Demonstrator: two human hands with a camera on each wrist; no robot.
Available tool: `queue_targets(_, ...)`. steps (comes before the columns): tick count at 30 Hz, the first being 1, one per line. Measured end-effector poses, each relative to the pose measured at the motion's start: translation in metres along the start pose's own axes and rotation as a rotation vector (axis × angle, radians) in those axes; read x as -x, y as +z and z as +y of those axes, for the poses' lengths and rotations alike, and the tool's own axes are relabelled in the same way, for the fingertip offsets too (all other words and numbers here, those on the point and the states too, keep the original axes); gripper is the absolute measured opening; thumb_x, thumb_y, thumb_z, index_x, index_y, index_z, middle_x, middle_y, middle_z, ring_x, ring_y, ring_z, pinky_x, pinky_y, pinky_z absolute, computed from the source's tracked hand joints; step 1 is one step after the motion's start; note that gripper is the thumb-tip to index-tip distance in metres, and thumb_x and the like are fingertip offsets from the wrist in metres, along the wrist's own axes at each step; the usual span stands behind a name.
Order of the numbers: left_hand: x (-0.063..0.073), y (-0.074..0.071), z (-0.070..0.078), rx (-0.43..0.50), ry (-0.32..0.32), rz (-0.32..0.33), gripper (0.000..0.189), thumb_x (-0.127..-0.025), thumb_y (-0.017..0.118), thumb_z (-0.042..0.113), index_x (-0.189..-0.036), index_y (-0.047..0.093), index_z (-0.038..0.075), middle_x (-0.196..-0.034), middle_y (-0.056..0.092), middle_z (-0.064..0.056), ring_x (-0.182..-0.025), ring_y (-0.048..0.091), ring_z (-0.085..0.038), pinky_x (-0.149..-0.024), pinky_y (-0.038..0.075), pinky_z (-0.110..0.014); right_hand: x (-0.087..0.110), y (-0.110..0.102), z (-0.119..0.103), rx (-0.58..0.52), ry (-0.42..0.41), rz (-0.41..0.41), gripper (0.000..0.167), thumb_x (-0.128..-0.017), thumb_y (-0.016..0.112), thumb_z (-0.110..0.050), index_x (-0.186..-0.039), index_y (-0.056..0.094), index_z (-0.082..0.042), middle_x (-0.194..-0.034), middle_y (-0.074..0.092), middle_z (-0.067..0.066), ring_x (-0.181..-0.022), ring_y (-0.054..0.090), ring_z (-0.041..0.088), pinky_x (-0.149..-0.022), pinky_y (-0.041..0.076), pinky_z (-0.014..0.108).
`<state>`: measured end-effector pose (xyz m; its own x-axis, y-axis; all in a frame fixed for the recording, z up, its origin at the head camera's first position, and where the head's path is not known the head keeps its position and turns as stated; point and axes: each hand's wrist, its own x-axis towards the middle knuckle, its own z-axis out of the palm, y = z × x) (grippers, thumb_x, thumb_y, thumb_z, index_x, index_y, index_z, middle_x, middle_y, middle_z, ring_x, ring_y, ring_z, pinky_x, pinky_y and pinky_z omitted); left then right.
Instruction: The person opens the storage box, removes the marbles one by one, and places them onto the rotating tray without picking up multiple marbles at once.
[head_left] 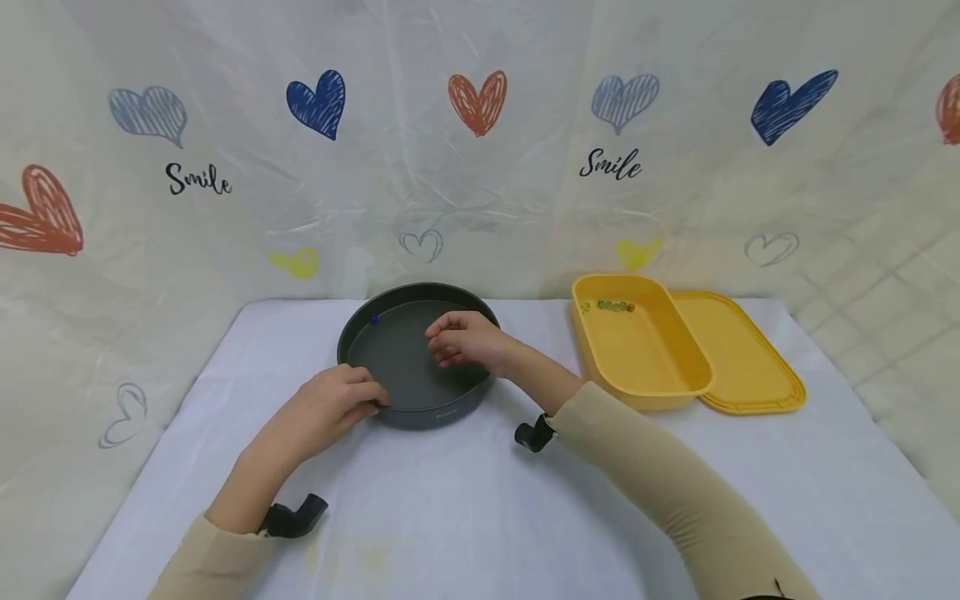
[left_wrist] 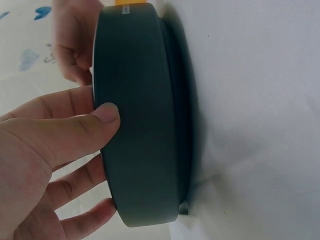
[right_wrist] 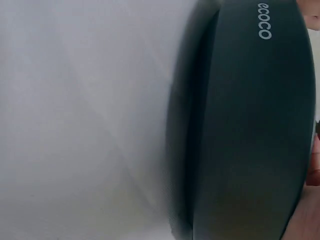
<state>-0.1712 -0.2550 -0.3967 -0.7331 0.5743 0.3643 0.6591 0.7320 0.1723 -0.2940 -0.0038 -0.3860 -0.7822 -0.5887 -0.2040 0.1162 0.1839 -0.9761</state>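
Observation:
A round dark grey tray (head_left: 408, 350) with a raised wall stands on the white-covered table. My left hand (head_left: 337, 408) grips its near left rim; in the left wrist view the thumb (left_wrist: 107, 117) presses the outer wall while the other fingers reach over the rim. A small blue bead (head_left: 374, 319) lies inside the tray near its far left wall. Over the right part of the tray is my right hand (head_left: 472, 340), its fingers bent and pointing left. I cannot tell whether its fingertips hold anything small. The right wrist view shows mostly the tray's outer wall (right_wrist: 255, 125).
To the right stands a yellow container (head_left: 637, 350) with several small green and orange beads (head_left: 617, 306) at its far end. Its yellow lid (head_left: 757, 358) lies flat beside it, partly beneath. A white sheet with printed hearts (head_left: 480, 192) hangs behind the table.

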Motion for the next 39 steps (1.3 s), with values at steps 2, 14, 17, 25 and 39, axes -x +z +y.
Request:
queue_targets(2, 0.000, 0.000, 0.000, -0.003, -0.003, -0.006, 0.024, -0.080, 0.082, 0.005, -0.095, 0.074, 0.022, -0.087, 0.062, 0.010, -0.081, 0.057, -0.010, -0.072, 0.050, -0.029, -0.001, 0.002, 0.001, 0.035, 0.004, -0.002, 0.030, -0.097, 0.059, -0.004, -0.123, 0.056, 0.010, -0.104, 0.067, 0.019, -0.078, 0.065, 0.019, -0.078, 0.059, 0.034)
queue_targets(14, 0.000, 0.001, 0.001, -0.018, 0.006, -0.008, 0.024, -0.080, 0.083, 0.005, -0.095, 0.074, 0.021, -0.087, 0.063, 0.009, -0.081, 0.058, -0.011, -0.072, 0.050, -0.030, -0.004, 0.009, 0.006, 0.196, 0.042, -0.080, 0.024, -0.097, 0.057, -0.004, -0.117, 0.060, 0.008, -0.102, 0.067, 0.016, -0.076, 0.063, 0.018, -0.074, 0.060, 0.032)
queue_targets(17, 0.001, 0.001, 0.000, -0.015, 0.012, -0.001, 0.024, -0.079, 0.083, 0.005, -0.095, 0.074, 0.022, -0.087, 0.063, 0.009, -0.081, 0.058, -0.011, -0.072, 0.050, -0.029, -0.005, 0.011, 0.008, 0.324, 0.029, -0.116, 0.020, -0.097, 0.058, -0.007, -0.113, 0.063, 0.005, -0.096, 0.066, 0.012, -0.075, 0.062, 0.017, -0.071, 0.059, 0.030)
queue_targets(25, 0.001, 0.003, 0.001, -0.017, 0.017, 0.009, 0.025, -0.079, 0.083, 0.004, -0.094, 0.074, 0.022, -0.086, 0.063, 0.009, -0.079, 0.057, -0.010, -0.071, 0.049, -0.028, -0.003, 0.015, 0.009, 0.586, 0.037, -0.177, 0.009, -0.097, 0.062, -0.016, -0.097, 0.069, -0.011, -0.076, 0.065, 0.005, -0.065, 0.062, 0.015, -0.064, 0.053, 0.027)
queue_targets(39, 0.000, 0.001, 0.001, -0.022, 0.013, 0.008, 0.026, -0.079, 0.083, 0.004, -0.094, 0.074, 0.022, -0.086, 0.063, 0.009, -0.079, 0.057, -0.011, -0.071, 0.049, -0.029, -0.004, 0.015, 0.007, 0.619, 0.033, -0.189, 0.008, -0.096, 0.063, -0.017, -0.094, 0.069, -0.012, -0.076, 0.065, 0.005, -0.065, 0.063, 0.015, -0.064, 0.054, 0.027)
